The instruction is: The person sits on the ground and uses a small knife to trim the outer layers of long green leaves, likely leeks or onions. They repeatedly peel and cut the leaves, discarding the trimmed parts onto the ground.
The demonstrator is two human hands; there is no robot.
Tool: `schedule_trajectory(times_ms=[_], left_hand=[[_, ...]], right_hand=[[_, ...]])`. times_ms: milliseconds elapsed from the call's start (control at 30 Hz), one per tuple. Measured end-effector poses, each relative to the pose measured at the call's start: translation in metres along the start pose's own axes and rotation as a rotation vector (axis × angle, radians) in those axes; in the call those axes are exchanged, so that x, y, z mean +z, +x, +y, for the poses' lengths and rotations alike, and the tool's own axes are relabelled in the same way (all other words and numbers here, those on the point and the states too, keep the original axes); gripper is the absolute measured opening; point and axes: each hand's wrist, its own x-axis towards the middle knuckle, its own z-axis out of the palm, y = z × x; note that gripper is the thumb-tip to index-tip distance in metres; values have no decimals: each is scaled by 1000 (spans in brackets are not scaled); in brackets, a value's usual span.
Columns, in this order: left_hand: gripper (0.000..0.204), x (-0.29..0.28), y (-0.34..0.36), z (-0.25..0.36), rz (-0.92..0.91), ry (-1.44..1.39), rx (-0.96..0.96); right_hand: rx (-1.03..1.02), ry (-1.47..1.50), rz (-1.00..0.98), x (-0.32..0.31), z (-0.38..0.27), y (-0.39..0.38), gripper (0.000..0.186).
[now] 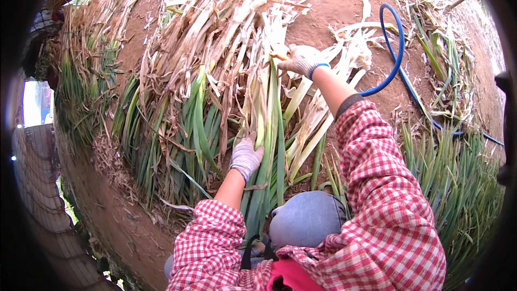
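A bundle of long green onions [262, 124] lies in front of me, pale stems away from me and green leaves toward my knees. My left hand [247, 156], in a pale knit glove, is closed around the leaves at the bundle's lower part. My right hand [302, 59], in a whitish glove with a blue cuff, is at the upper stems with its fingers closed. A small orange-brown piece shows at its fingertips; I cannot tell whether it is a dry leaf or a tool.
A heap of onions with dry brown leaves [183, 59] spreads to the left. More pale stems [344, 59] lie beyond my right wrist. A blue hose [399, 48] loops over the reddish soil [323, 0] at the right. Green leaves [458, 183] cover the lower right.
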Motion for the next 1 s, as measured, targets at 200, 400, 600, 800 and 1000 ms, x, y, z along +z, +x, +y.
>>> schedule_trajectory(times_ms=[200,400,600,800,1000], left_hand=[[60,6,-34,12,-106,-158,57],[61,21,-70,35,-316,33,294],[55,-18,-36,32,-113,-244,-30],[65,13,22,-41,343,140,-223],[88,-6,49,-25,-19,149,-392]], right_hand=[[-106,-2,-42,10,10,-64,77],[208,250,226,12,45,-113,70],[-151,105,-416,32,-15,-204,66],[-158,187,-611,42,-41,-177,77],[33,537,-204,41,-6,-80,52]])
